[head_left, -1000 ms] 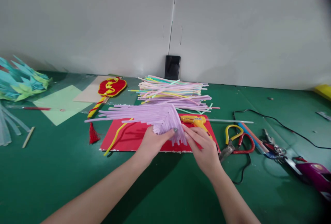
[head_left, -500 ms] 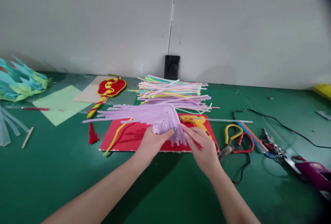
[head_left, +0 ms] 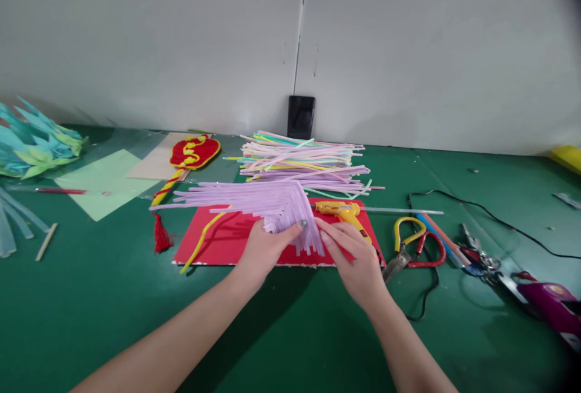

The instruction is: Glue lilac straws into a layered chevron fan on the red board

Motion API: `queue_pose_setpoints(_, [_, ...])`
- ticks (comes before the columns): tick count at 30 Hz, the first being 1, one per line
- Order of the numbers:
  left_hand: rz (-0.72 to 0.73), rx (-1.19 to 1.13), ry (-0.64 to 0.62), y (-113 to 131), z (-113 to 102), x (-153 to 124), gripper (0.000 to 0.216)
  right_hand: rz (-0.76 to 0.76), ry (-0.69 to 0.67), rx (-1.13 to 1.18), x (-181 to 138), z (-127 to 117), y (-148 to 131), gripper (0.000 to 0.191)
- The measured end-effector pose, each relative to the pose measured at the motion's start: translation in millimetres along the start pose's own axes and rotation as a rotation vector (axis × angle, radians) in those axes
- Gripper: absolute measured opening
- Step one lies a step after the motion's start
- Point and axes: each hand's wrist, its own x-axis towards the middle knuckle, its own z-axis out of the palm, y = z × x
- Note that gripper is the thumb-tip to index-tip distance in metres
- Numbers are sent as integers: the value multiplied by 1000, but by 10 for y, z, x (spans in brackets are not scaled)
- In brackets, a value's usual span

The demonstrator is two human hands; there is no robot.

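Note:
A woven piece of purple pipe cleaners (head_left: 284,202) is held up over the red board (head_left: 227,244), its long loose ends pointing left and short ends hanging down. My left hand (head_left: 267,247) grips its lower left part, thumb across the front. At the right edge of the weave, the fingers of my right hand (head_left: 351,254) are pinched together on the pipe cleaners; their tips are partly hidden. Just behind my right hand, a yellow glue gun (head_left: 347,211) lies on the board. One yellow pipe cleaner (head_left: 202,243) lies across the board's left side.
Behind the board is a pile of coloured pipe cleaners (head_left: 302,163), with a phone (head_left: 301,117) leaning on the wall. A red and yellow fan (head_left: 195,152) with a tassel lies left. Wire cutters (head_left: 403,254), a black cord (head_left: 472,202) and a purple-handled tool (head_left: 547,305) lie right.
The woven purple piece has shifted slightly left together with my left hand. My right hand's fingers have moved a little left too, still at its edge.

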Motion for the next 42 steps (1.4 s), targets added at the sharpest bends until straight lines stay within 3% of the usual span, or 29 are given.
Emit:
queue_pose_setpoints(29, [3,-32,19,21,-2,-7,44,35,-15,3,-3,2,-15,31])
queue_pose_setpoints(42, [1,-118,40,-9,-14,43,44,-27,-41,0,-21,23,15,34])
